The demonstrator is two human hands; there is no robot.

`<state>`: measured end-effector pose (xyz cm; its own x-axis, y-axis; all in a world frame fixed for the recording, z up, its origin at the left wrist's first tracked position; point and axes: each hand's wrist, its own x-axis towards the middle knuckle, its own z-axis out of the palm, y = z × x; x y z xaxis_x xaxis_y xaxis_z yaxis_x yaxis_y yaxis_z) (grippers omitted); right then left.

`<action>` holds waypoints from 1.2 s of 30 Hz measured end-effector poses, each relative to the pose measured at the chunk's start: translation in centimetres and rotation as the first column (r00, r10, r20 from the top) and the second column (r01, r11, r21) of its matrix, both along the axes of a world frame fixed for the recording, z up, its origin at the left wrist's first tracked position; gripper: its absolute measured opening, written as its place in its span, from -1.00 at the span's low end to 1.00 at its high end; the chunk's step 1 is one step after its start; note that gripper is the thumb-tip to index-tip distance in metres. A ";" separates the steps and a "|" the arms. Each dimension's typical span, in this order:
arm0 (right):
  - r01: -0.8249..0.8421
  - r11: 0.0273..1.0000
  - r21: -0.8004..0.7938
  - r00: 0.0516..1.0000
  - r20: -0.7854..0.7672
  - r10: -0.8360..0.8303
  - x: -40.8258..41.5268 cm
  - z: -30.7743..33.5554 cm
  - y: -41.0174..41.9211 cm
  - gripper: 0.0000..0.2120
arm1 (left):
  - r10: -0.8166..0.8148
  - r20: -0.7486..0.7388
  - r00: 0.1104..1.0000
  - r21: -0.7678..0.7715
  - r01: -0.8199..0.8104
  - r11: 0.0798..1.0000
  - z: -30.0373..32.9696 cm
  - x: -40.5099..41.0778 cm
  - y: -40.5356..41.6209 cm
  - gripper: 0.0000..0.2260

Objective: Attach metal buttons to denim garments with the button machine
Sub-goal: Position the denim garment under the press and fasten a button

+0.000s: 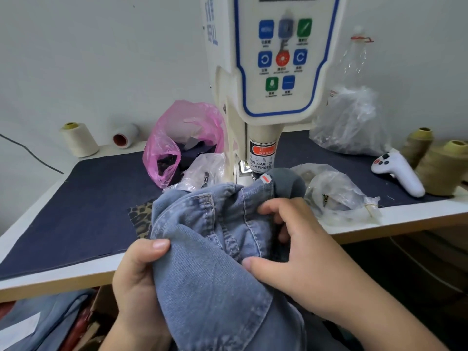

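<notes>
The fingers (162,245) of the left hand (136,272) and the right hand (291,249) are clamped on the denim garment (210,249), below the button machine (268,72) on the worktop (76,198).

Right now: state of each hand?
Left hand: grips the denim garment, thumb on top.
Right hand: grips the same garment.

— Work surface? 
— White-edged table (405,219) covered by a dark navy fabric mat (76,211).
— Items on it?
— Cream button machine (263,72), pink plastic bag (182,138), clear plastic bags (352,122), cream thread cone (79,139), olive thread cones (443,168), white handheld controller (397,171), leopard-print fabric scrap (141,219).
</notes>
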<state>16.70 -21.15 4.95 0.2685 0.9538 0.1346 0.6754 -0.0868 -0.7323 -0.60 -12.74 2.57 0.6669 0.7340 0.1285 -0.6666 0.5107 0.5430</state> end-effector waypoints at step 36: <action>0.137 0.957 0.257 -0.140 -0.951 0.276 3.9 -0.8 -5.0 -0.43 | 0.451 -0.551 0.702 0.726 0.137 0.674 -0.5 1.8 -0.4 -0.64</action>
